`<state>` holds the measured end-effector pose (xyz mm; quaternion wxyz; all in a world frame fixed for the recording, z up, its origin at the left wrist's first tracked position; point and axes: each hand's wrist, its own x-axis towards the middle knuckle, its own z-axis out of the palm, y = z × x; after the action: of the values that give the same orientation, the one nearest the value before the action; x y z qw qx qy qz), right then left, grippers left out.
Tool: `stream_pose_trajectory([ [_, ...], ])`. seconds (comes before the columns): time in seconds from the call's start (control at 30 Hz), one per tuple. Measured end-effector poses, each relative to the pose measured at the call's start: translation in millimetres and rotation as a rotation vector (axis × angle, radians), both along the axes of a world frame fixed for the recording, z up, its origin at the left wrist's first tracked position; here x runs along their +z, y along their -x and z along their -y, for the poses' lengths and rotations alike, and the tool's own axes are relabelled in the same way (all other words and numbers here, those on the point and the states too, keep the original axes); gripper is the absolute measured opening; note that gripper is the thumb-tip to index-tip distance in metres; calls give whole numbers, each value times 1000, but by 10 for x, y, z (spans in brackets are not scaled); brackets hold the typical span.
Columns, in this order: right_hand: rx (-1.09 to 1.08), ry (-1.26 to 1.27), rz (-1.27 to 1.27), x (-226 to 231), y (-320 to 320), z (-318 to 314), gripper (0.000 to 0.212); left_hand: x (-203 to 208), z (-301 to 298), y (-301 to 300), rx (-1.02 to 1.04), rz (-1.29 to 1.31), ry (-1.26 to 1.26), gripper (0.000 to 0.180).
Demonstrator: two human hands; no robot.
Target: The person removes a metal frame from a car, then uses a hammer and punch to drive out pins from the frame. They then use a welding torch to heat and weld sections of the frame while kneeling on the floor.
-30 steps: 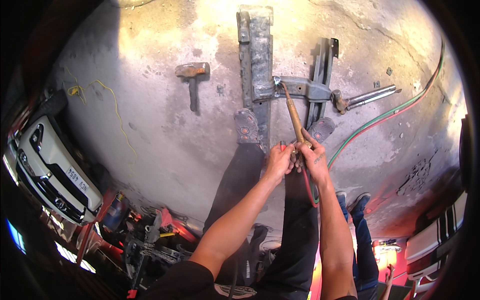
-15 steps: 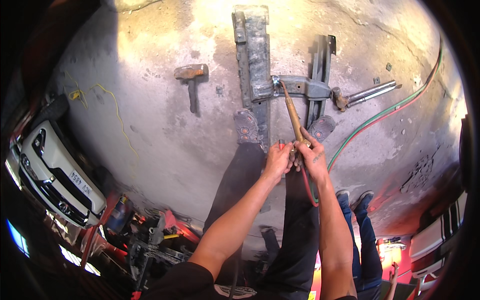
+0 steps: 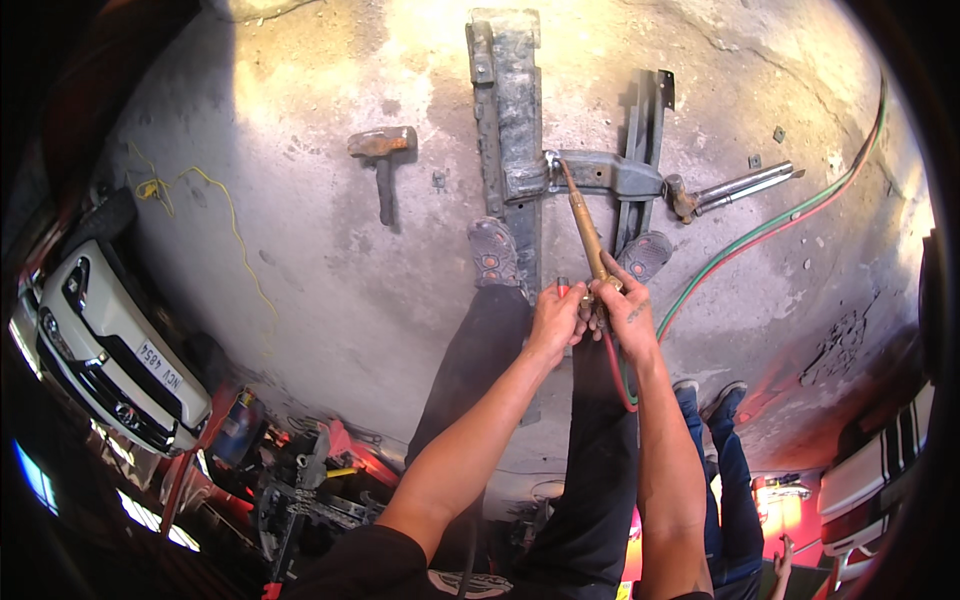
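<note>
My right hand (image 3: 626, 312) is closed around the body of a brass gas torch (image 3: 586, 232), with red and green hoses trailing below it. The torch's narrow tip points at the joint between a grey steel crossmember (image 3: 590, 172) and a long steel rail (image 3: 516, 110) on the floor. Pale bright marks show at that joint; I cannot tell whether there is a flame. My left hand (image 3: 556, 322) is closed right beside the torch's lower end, fingers at its valves. A small red cylinder (image 3: 563, 287), shaped like a lighter, pokes out of it.
On the left lie a sledgehammer (image 3: 382, 145) and a yellow cord (image 3: 238, 225). A second hammer (image 3: 683, 198) and metal bars lie right of the steel frame. Twin hoses (image 3: 740, 240) curve across the right. A white vehicle (image 3: 115, 345) stands left; a person in jeans (image 3: 735, 480) is behind me.
My hands and the torch hold nearly the same place. A dark-clothed leg and shoe seen between my legs have gone from there.
</note>
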<state>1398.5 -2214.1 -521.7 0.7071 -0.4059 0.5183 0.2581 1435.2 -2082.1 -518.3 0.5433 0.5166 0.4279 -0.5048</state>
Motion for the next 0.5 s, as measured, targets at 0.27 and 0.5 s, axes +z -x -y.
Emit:
stream_pose_trajectory([
  [0.27, -20, -19, -10, 47, -20, 50, 62, -60, 0, 42, -8, 3, 33, 24],
  [0.5, -16, 1, -21, 68, -26, 53, 65, -22, 37, -2, -47, -2, 5, 25],
])
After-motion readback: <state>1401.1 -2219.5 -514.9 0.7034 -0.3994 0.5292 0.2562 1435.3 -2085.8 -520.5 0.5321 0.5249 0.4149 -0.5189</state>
